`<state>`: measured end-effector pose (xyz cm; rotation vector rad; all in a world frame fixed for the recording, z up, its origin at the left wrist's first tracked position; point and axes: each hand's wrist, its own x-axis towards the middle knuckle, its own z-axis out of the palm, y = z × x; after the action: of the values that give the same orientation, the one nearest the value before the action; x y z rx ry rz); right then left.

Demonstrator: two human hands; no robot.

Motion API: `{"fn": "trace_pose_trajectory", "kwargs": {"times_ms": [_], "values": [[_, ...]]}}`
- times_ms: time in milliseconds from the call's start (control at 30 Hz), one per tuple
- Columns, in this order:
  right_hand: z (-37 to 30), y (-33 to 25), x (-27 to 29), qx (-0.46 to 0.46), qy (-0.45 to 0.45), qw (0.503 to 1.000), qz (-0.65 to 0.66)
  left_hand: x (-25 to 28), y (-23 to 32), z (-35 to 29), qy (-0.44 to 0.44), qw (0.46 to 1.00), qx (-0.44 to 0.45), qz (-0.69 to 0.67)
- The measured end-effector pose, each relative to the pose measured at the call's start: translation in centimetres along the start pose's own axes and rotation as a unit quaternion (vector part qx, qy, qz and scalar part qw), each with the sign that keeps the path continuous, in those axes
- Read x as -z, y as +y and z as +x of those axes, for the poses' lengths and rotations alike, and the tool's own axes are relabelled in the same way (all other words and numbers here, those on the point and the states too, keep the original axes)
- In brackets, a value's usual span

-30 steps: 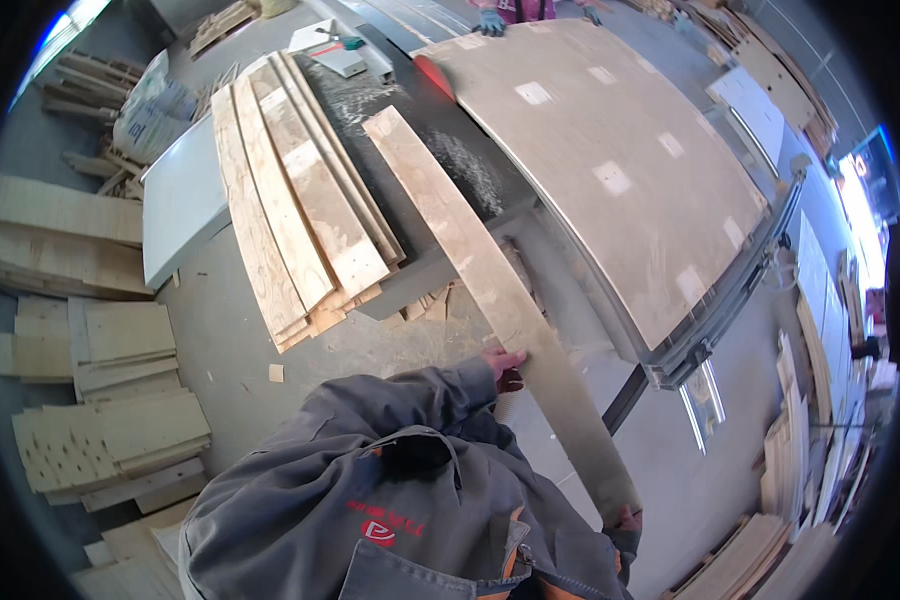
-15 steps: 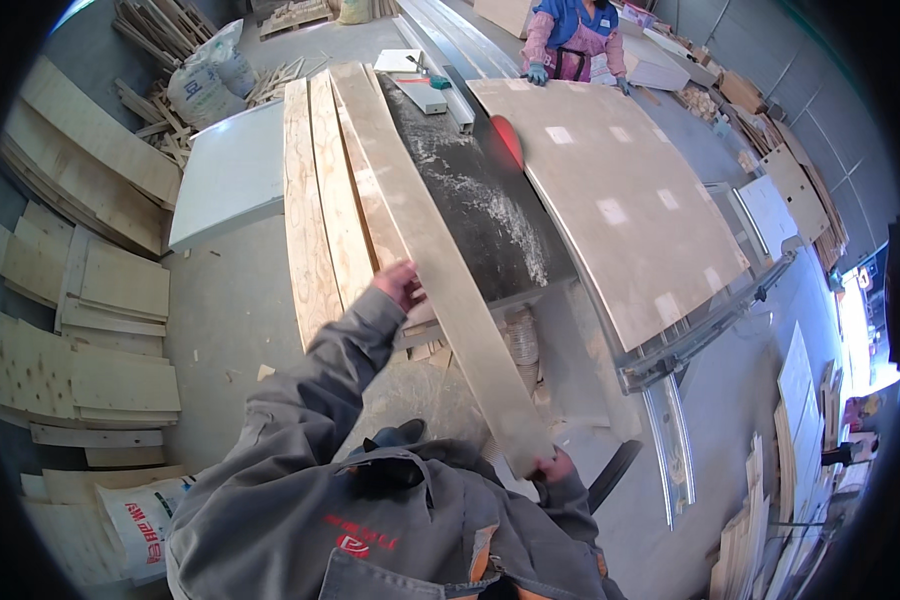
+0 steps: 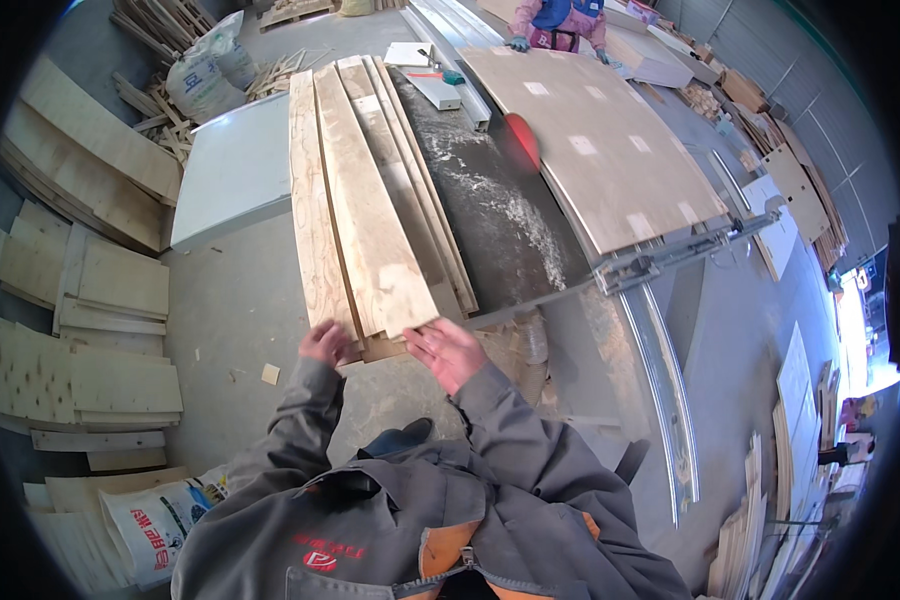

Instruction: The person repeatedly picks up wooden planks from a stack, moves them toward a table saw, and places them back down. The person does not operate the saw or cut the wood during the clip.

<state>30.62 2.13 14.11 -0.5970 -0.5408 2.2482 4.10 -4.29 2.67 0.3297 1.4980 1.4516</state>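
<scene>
My right hand [image 3: 448,352] grips the near end of a pale wooden plank [image 3: 375,215], its fingers closed at the corner. My left hand [image 3: 330,345] is at the near end of the leftmost plank [image 3: 315,200]; its fingers are blurred. Further narrow boards [image 3: 432,200] lie lengthwise to the right of the gripped plank. These strips rest side by side, partly overlapping, along the left of a dark, dusty saw table [image 3: 515,240].
A red guard [image 3: 522,143] stands beside a large plywood panel [image 3: 595,140] on a sliding carriage [image 3: 660,262]. Across the panel's far edge is a co-worker [image 3: 560,22] in gloves. A white board [image 3: 232,170] lies left; stacked wood [image 3: 120,370] lines the left side.
The long board that both hands held at a slant now lies among the strips. My right hand has moved up and left, my left hand down and left. Panel and carriage have shifted away.
</scene>
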Motion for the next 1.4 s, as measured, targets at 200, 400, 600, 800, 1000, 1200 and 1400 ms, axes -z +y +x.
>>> {"fn": "trace_pose_trajectory", "kwargs": {"times_ms": [200, 400, 600, 800, 1000, 1200, 1400], "values": [[1.8, -1.0, -1.0, -0.031, 0.138, 0.952, -0.271, 4.8, -2.9, -2.1, 0.076, 0.996, 0.038, -0.017], [-5.5, 1.7, 10.0, -0.080, 0.117, 0.972, -0.189, 7.3, -5.6, 1.5, 0.173, 0.974, -0.082, 0.120], [-23.8, 5.6, 24.5, -0.077, 0.427, 0.887, -0.158, 4.1, -3.0, 2.6, 0.153, 0.976, -0.044, 0.150], [-40.6, 10.4, 31.6, -0.028, 0.644, 0.764, -0.028, 4.2, -4.4, 3.7, 0.165, 0.959, -0.103, 0.208], [-44.3, 16.0, 33.2, -0.106, 0.636, 0.762, -0.057, 1.1, -2.9, 2.5, 0.171, 0.938, -0.075, 0.293], [-41.9, 18.1, 34.6, -0.209, 0.558, 0.742, -0.307, 1.1, -3.2, 0.9, 0.208, 0.947, -0.126, 0.209], [-43.7, 23.4, 43.6, -0.221, 0.484, 0.683, -0.500, 5.2, -7.8, -2.2, 0.330, 0.858, -0.154, 0.363]]}}
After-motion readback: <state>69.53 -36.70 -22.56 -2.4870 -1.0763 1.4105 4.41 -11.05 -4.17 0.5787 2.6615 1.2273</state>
